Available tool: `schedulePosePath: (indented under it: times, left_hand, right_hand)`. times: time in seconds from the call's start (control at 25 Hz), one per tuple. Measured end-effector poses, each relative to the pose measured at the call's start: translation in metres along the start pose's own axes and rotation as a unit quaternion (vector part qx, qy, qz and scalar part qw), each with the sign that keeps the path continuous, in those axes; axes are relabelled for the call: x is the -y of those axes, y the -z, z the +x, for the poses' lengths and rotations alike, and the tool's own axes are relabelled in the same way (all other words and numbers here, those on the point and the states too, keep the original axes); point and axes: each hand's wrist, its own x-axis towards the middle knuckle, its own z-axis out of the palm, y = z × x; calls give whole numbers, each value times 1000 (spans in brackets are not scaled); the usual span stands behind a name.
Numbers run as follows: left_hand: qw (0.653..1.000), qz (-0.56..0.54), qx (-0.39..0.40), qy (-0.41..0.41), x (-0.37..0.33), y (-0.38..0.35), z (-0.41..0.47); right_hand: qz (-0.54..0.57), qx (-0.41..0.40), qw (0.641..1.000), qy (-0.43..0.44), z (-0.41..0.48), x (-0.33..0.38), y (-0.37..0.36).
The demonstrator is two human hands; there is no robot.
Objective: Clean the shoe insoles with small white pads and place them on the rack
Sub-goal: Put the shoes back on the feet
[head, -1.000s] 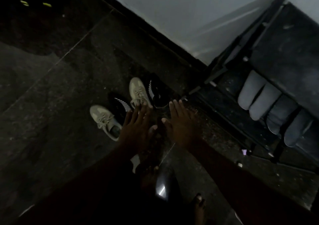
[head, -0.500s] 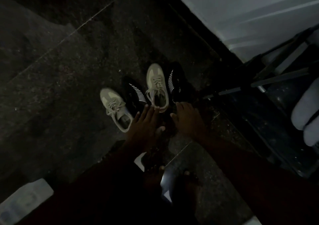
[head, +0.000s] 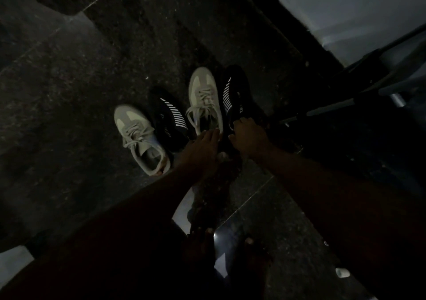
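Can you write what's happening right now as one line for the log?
scene: four shoes on dark floor | right hand: gripping heel of black striped shoe | left hand: open, at heel of beige sneaker | insoles: not visible

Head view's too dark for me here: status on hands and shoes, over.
Right hand curled on heel of black white-striped shoe by the rack; grip unconfirmed. Left hand open, fingertips at heel of beige lace-up sneaker. No pads or insoles visible.

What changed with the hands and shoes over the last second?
Both hands went from flat and spread above the floor to reaching forward: the right hand has curled onto the heel of the rightmost black shoe, apparently gripping it; the left hand now reaches the heel of the neighbouring pale shoe. The camera swung left, so the rack mostly left view. All four shoes stayed put.
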Motion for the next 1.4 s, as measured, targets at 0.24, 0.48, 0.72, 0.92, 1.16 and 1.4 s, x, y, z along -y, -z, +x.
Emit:
schedulePosePath:
  times: [0.24,0.48,0.72,0.92,1.16,1.4]
  left_hand:
    - [1000,-3,16,14,4,-18,35]
    - [999,15,-25,13,6,-18,24]
    - [992,85,-87,44,25,-23,-9]
    - [980,53,-144,127,38,-31,-22]
    - [967,-128,-80,207,47,-38,-17]
    - [968,-121,-57,211,52,-37,-17]
  right_hand:
    - [16,30,999,9,21,-14,-23]
    - [22,20,1000,8,16,-11,-30]
    - [22,16,999,17,-2,-4,-40]
    - [3,33,999,18,-13,0,-45]
    - [10,47,999,9,-31,8,-62]
    - [-13,50,999,-2,-58,19,-82]
